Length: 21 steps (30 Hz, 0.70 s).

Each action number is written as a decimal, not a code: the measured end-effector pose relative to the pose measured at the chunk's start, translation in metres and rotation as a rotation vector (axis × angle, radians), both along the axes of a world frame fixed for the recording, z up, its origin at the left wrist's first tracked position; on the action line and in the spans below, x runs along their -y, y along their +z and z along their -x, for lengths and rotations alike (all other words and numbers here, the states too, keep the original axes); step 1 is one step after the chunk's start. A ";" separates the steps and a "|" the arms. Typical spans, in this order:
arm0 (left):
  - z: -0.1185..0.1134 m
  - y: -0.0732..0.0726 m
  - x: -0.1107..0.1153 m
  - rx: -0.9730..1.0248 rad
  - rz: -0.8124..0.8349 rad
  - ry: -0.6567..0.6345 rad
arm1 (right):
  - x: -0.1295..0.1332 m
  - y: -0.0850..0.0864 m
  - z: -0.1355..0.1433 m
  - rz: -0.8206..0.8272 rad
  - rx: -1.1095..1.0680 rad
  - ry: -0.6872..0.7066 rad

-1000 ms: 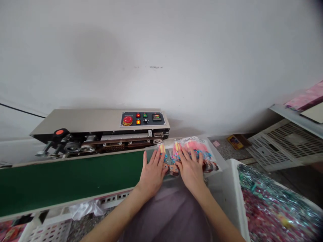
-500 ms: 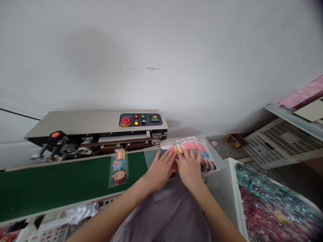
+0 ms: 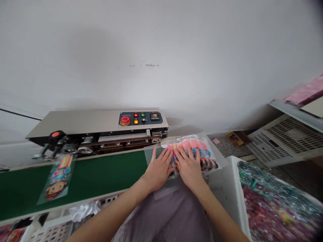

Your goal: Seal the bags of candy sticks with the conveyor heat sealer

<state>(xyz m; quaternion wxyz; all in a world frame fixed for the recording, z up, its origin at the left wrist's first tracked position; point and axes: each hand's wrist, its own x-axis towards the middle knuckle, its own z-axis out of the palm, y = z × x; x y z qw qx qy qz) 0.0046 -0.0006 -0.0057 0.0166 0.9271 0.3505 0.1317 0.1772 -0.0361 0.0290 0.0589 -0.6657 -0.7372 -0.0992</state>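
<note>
My left hand (image 3: pixel 158 170) lies with its fingers stretched out and thumb apart on clear plastic bags (image 3: pixel 150 154) at the right end of the green conveyor belt (image 3: pixel 101 174). Beside it, my right hand (image 3: pixel 188 167) rests with spread fingers on a fanned row of character keychains (image 3: pixel 205 153) with metal rings, pink tops and brown-haired heads. The palms cover part of the row. Further left on the belt, a bagged keychain (image 3: pixel 59 176) with yellow and pink stripes and a cartoon face lies tilted.
Behind the belt stands a band sealing machine (image 3: pixel 85 122) with a red stop button (image 3: pixel 125 120) and lit display. A white tub (image 3: pixel 234 191) of many shiny bagged pieces is at right. Past it lie a white plastic crate (image 3: pixel 264 148) and a small box (image 3: pixel 236 138).
The bagged keychain has travelled left along the belt and now lies more tilted. Both hands stay on the keychain row, their fingers shifting slightly and spreading.
</note>
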 end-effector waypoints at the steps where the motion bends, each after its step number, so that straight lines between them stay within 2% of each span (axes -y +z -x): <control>1: 0.001 0.000 0.000 0.002 0.002 0.009 | 0.000 0.000 0.001 0.001 -0.004 -0.009; 6: 0.005 0.001 0.005 0.002 0.027 0.105 | -0.002 0.003 0.005 0.012 0.005 -0.078; 15: 0.021 0.006 0.009 -0.001 0.063 0.201 | 0.000 -0.004 0.017 0.002 -0.008 -0.029; 21: 0.041 0.022 0.012 -0.040 0.063 0.356 | -0.008 0.000 0.036 0.016 -0.067 0.021</control>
